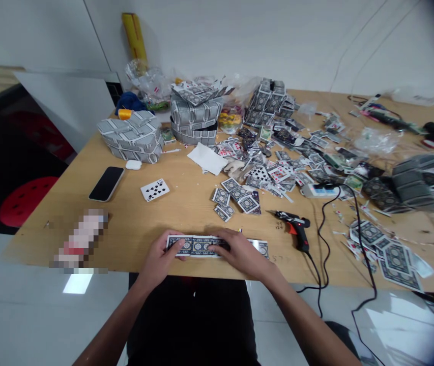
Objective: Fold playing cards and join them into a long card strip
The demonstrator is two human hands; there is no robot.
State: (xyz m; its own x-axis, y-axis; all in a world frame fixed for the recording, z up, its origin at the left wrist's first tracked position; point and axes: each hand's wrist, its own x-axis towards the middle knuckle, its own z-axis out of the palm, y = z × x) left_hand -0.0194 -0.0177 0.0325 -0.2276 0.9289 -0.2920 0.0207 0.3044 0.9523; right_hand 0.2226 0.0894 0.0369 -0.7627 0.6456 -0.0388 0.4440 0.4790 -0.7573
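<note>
A strip of patterned playing cards joined end to end (201,246) lies along the table's front edge. Its left end is held by my left hand (160,258), thumb on top and fingers beneath. Farther along, my right hand (237,250) grips the strip, thumb on its face, covering part of it; the right end shows beyond. A black hot glue gun (296,229) with an orange trigger lies to the right of my right hand. Just beyond the strip are several loose card pieces (235,194). A spade card (154,190) lies face up at the left.
A phone (106,184) and a blurred-out item (81,239) sit at left. Woven card baskets (131,137) stand at the back, near a large heap of cards and scraps (278,162). Black cables run from a power strip (321,190) over the front edge.
</note>
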